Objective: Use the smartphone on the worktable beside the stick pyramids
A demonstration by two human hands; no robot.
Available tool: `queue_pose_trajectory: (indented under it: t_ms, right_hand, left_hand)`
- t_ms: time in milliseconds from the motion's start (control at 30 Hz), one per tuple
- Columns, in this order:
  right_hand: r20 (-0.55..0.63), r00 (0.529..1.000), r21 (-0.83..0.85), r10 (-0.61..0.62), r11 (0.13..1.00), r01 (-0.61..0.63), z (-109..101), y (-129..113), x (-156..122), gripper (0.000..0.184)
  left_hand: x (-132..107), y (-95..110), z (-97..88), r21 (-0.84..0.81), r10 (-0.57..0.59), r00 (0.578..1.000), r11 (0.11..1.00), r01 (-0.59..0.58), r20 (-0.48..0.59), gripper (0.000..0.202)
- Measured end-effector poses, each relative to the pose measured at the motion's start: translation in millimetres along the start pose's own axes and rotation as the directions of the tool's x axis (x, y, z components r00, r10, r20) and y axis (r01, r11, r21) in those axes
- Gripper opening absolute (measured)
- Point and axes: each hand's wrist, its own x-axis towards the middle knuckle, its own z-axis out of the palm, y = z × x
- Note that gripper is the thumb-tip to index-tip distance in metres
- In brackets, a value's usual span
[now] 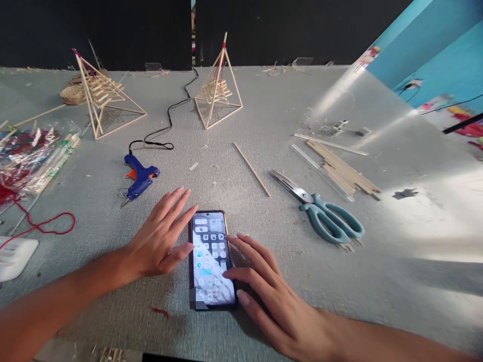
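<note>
Along the near edge of the grey, textured worktop [196, 334], a red thread scrap [161, 312]. Farther in, a phone [209, 266] lying flat, screen lit, between both hands. At its left edge, the left hand [156, 241], fingers loosely spread, thumb tip at the rim; at its right edge, the right hand [279, 296], fingers apart, some over the screen. Rightward, a stretch of worktop before the scissors [306, 197]; leftward, a narrower one before the glue gun [141, 178]. Ahead, a loose stick [252, 170]. Beyond, two stick pyramids [86, 93]; behind, black panels [294, 30]; rightward, blue wall [453, 65].
</note>
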Motion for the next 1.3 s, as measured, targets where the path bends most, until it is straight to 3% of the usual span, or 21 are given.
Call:
queue_pose_trajectory:
  t_ms: [167, 267, 367, 433, 667, 1033, 1300]
  right_hand:
    - [-0.014, 0.998, -0.095, -0.061, 0.994, 0.060, 3, -2, -5, 0.034]
    - [0.050, 0.996, -0.161, -0.071, 0.984, 0.078, 9, -2, -9, 0.039]
    - [0.131, 0.980, -0.186, -0.150, 0.967, 0.173, 12, -3, -9, 0.051]
    - [0.123, 0.972, -0.187, -0.199, 0.958, 0.219, 11, -3, -8, 0.054]
    - [0.028, 0.998, -0.097, -0.049, 0.994, 0.052, 3, -2, -3, 0.038]
    - [0.021, 1.000, -0.051, -0.013, 0.999, 0.014, 3, -1, -1, 0.035]
    - [0.014, 1.000, -0.055, -0.026, 0.998, 0.027, 2, -1, -1, 0.036]
  left_hand:
    - [-1, 0, -0.5, -0.005, 0.008, 1.000, 1.000, -0.008, 0.006, 0.073]
    - [-1, 1, -0.8, -0.017, 0.004, 1.000, 1.000, -0.004, 0.004, 0.073]
    - [-2, 1, -0.9, -0.011, 0.012, 1.000, 1.000, -0.012, 0.000, 0.071]
    - [-2, 1, -1.1, -0.001, 0.016, 1.000, 1.000, -0.016, -0.001, 0.070]
    - [-2, 1, -1.8, -0.001, 0.030, 0.999, 1.000, -0.030, -0.010, 0.067]
    - [-1, 3, -5.8, -0.043, 0.094, 0.991, 0.994, -0.099, -0.095, 0.056]
    - [-1, 10, -13.7, -0.127, 0.112, 0.939, 0.979, -0.161, -0.324, 0.022]
